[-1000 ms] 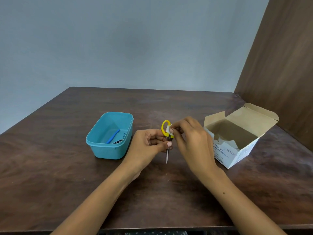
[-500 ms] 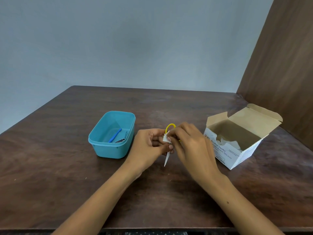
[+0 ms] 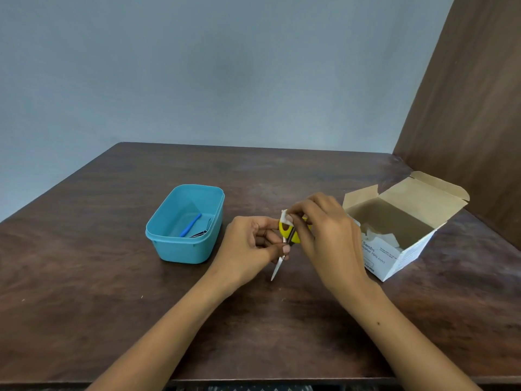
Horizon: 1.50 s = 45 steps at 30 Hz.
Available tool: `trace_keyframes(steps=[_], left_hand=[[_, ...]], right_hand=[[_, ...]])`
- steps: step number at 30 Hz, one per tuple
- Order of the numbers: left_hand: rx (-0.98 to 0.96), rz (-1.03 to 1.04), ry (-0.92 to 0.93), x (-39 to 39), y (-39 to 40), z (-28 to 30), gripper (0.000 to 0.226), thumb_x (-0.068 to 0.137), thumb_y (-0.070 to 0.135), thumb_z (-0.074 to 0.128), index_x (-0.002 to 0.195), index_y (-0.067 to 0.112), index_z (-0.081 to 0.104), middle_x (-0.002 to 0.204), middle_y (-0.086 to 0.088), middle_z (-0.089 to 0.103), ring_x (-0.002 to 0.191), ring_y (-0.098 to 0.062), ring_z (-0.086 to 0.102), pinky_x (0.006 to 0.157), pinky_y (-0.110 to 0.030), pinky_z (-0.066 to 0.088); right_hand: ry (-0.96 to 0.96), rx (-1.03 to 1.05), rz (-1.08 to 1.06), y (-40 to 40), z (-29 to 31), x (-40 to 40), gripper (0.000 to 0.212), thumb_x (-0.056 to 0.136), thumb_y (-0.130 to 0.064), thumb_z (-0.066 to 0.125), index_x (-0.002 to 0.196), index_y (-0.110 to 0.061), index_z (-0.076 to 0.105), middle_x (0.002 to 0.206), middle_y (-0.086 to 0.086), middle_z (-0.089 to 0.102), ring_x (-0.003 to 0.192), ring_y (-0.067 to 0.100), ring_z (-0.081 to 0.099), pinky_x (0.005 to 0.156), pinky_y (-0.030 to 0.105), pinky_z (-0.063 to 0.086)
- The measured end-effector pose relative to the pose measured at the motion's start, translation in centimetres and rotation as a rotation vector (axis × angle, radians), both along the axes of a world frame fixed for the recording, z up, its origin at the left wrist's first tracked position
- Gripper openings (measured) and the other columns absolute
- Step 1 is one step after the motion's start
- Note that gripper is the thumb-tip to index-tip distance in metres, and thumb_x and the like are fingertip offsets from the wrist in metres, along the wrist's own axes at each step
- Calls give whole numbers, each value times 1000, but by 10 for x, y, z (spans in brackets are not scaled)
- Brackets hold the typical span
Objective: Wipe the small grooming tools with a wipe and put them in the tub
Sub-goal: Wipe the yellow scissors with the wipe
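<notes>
My left hand (image 3: 253,244) grips small yellow-handled scissors (image 3: 290,235) near their pivot, the blades pointing down toward the table. Over the yellow handles, my right hand (image 3: 324,235) pinches a small white wipe (image 3: 287,218) against them. To the left stands the turquoise tub (image 3: 183,249), open, with a blue-handled tool (image 3: 191,224) and a small dark metal tool (image 3: 201,232) lying inside it.
An open cardboard box of alcohol swabs (image 3: 394,261) stands at the right, close to my right hand, with white packets inside. A brown panel (image 3: 473,108) rises behind it. The dark wooden table (image 3: 84,277) ends near me at its front edge.
The scissors turned in my left hand, showing both yellow loops. My right hand slid the wipe up along the handles. The view shifted slightly.
</notes>
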<state>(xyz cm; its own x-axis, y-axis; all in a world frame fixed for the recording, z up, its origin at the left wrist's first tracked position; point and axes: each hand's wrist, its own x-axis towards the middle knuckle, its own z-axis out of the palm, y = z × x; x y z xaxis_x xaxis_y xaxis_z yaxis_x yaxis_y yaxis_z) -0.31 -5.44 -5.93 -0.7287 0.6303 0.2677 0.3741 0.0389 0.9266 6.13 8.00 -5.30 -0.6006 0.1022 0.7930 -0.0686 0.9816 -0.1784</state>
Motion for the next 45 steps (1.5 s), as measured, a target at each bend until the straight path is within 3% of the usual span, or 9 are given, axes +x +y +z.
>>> trace_keyframes(steps=[6,13,20,27,32,35,38,41,45], left_hand=[[-4,-7,11,0,0,2,27,76,-1,72,96,18,71,71,-6,74,70,-17,72,74,-30,59],[43,26,-40,1,-1,2,23,75,-5,72,92,10,72,70,-12,73,65,-17,71,63,-21,55],[150,94,-124,-1,0,2,21,75,-8,71,86,10,72,65,-11,71,61,-17,69,62,-25,57],[203,118,-230,-1,-1,2,22,75,-4,72,92,9,73,72,-15,73,66,-20,70,64,-26,58],[239,87,-452,2,-3,7,20,75,-4,71,95,0,70,77,-12,75,67,-18,72,59,-22,56],[225,32,-597,3,-4,11,16,75,-2,70,90,3,69,78,-10,75,68,-16,73,56,-20,55],[242,-19,-800,3,-3,14,29,77,-4,66,105,1,56,75,-10,75,64,-15,72,54,-21,56],[231,-76,-879,1,-3,14,44,74,-2,67,116,-5,54,78,-11,74,68,-17,73,60,-24,58],[153,-94,-810,-1,-4,10,33,74,1,68,106,-3,63,86,-13,75,78,-19,73,65,-25,59]], right_hand=[[41,-119,-67,-4,-3,-2,5,81,-11,68,80,-13,63,79,1,62,72,20,57,49,27,40],[72,-575,6,6,-5,-7,6,86,-20,67,81,-20,65,78,-5,66,66,11,60,62,30,47],[-8,-296,10,1,-14,4,4,82,-13,69,81,-14,66,82,-2,63,68,12,55,57,32,46],[-40,-283,60,-4,-17,8,4,84,-11,66,83,-16,65,85,-4,62,71,10,56,56,34,49],[10,-744,108,4,-14,2,12,87,-10,63,81,-19,61,80,-9,68,78,9,64,66,27,51],[-7,-1045,272,2,-10,1,13,89,-6,60,82,-17,61,82,0,69,80,14,65,59,23,54],[21,-1148,385,-1,-5,3,8,88,-4,60,84,-10,63,84,7,69,79,11,66,58,20,53],[15,-1152,426,0,-5,3,6,87,-5,63,84,-10,66,82,5,71,77,10,67,60,21,54],[2,-930,333,-2,-8,2,5,85,-10,66,84,-15,69,81,-4,71,79,9,67,67,25,54]])
